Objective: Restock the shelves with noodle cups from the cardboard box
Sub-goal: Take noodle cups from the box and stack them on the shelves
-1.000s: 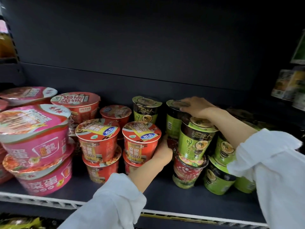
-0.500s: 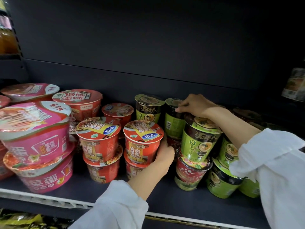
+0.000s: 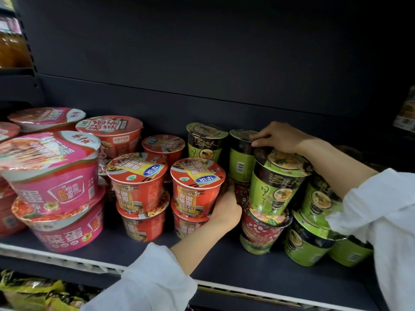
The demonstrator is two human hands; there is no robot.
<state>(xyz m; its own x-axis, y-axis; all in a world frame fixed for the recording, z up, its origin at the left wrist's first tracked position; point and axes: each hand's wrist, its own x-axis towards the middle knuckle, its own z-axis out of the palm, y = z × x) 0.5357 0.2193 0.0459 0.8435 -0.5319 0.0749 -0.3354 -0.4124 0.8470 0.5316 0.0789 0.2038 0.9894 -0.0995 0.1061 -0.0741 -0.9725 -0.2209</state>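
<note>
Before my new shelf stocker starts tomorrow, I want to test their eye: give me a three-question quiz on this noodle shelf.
1. True or false: the left hand sits against the right-hand red cup stack.
2. The right hand touches the lid of which cup? A) pink bowl B) rear green cup C) red cup
3. Fill in: the front green cup stands on a cup with a ___ flowered wrapper.

Key: 1 true; 2 B; 3 red
</note>
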